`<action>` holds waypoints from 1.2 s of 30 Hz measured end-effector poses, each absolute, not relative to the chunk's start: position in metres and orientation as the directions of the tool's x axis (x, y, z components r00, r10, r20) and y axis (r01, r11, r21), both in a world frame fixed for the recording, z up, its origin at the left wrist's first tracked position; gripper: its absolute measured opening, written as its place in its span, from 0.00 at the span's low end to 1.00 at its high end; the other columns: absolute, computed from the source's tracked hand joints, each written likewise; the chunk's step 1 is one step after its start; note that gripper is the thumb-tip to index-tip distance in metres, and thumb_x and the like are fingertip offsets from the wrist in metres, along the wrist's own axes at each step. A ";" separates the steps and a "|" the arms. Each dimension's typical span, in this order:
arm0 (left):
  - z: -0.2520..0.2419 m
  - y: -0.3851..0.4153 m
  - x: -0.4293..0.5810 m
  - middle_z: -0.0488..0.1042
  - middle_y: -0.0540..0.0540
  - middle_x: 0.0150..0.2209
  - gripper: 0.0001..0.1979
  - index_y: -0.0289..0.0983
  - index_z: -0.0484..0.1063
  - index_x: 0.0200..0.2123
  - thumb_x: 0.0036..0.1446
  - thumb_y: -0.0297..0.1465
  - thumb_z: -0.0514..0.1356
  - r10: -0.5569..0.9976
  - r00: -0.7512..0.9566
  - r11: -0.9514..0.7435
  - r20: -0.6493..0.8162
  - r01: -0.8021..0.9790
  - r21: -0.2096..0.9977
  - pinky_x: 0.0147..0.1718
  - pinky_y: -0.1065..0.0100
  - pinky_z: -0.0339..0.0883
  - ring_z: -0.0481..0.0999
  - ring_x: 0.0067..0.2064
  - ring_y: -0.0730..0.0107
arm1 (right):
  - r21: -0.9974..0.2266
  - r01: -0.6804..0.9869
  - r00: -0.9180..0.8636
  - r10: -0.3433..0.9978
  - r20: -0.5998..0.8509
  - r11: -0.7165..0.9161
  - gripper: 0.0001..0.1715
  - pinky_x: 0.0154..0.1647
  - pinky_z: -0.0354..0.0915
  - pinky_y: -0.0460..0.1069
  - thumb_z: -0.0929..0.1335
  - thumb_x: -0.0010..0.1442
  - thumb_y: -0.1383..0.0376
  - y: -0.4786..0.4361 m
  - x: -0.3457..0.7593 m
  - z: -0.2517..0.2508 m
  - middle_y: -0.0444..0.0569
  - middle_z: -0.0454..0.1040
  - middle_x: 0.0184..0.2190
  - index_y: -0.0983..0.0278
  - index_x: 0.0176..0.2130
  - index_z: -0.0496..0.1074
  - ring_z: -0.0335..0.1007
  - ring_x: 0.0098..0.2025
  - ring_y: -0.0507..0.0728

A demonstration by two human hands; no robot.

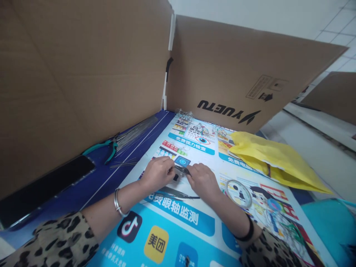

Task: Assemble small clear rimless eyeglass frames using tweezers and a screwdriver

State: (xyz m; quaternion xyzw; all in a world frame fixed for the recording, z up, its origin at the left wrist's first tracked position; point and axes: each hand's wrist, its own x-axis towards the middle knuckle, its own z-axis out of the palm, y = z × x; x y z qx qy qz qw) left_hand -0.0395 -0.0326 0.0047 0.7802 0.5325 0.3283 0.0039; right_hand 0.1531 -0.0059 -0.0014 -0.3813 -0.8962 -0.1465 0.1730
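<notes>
Head view.
- Left hand (157, 172) and right hand (203, 181): both pinch one thin dark strip (182, 170), probably metal, low over the glossy printed poster (178, 222) at mid-tabletop. The work looks under way, not finished.
- Lying untouched, far left: bundle of straight steel wires (136, 131); teal-handled pliers (107, 148).
- Right: round wire ring (236, 181); crumpled yellow bag (278, 159) beyond.

Left forearm (108, 213) runs up from the lower left of the frame, right forearm (230, 211) from the lower right, both angling toward the centre. Left grip (157, 172) lies palm down, fingers curled, tips pinched closed. Right grip (203, 181) sits just beside it, knuckles up, thumb and forefinger pinched too. The fingertips almost meet mid-frame.
</notes>
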 end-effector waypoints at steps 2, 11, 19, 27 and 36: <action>0.005 -0.032 -0.040 0.68 0.49 0.25 0.05 0.36 0.64 0.23 0.48 0.22 0.52 0.838 0.224 -0.433 0.497 0.828 0.357 0.30 0.72 0.58 0.67 0.29 0.73 | 0.130 0.735 -0.648 0.635 0.420 0.665 0.10 0.36 0.56 0.49 0.64 0.54 0.67 -0.006 0.153 -0.002 0.49 0.71 0.30 0.65 0.38 0.70 0.63 0.35 0.56; 0.004 -0.033 -0.039 0.69 0.49 0.25 0.06 0.36 0.63 0.23 0.47 0.22 0.52 0.864 0.205 -0.401 0.461 0.833 0.381 0.30 0.72 0.58 0.68 0.30 0.73 | 0.141 0.750 -0.640 0.654 0.404 0.646 0.09 0.36 0.56 0.49 0.65 0.54 0.67 -0.008 0.152 -0.002 0.48 0.72 0.31 0.64 0.38 0.70 0.64 0.35 0.56; 0.007 -0.034 -0.038 0.69 0.49 0.26 0.06 0.36 0.64 0.23 0.47 0.22 0.52 0.876 0.202 -0.389 0.438 0.833 0.393 0.30 0.72 0.58 0.69 0.31 0.72 | 0.138 0.760 -0.632 0.672 0.385 0.635 0.09 0.36 0.56 0.49 0.65 0.54 0.67 -0.008 0.151 -0.002 0.48 0.72 0.30 0.64 0.38 0.70 0.64 0.35 0.56; 0.004 -0.032 -0.039 0.70 0.49 0.26 0.05 0.36 0.64 0.24 0.48 0.22 0.52 0.875 0.183 -0.380 0.449 0.833 0.402 0.30 0.72 0.58 0.69 0.30 0.73 | 0.155 0.754 -0.639 0.659 0.398 0.638 0.09 0.36 0.57 0.49 0.65 0.54 0.67 -0.008 0.151 -0.003 0.48 0.72 0.30 0.64 0.38 0.70 0.64 0.35 0.56; 0.006 -0.032 -0.039 0.68 0.51 0.24 0.05 0.36 0.63 0.22 0.46 0.22 0.52 0.876 0.162 -0.382 0.455 0.808 0.448 0.29 0.72 0.58 0.67 0.28 0.73 | 0.148 0.757 -0.636 0.664 0.393 0.637 0.09 0.36 0.57 0.49 0.64 0.55 0.67 -0.009 0.152 0.000 0.50 0.72 0.31 0.64 0.38 0.70 0.64 0.35 0.56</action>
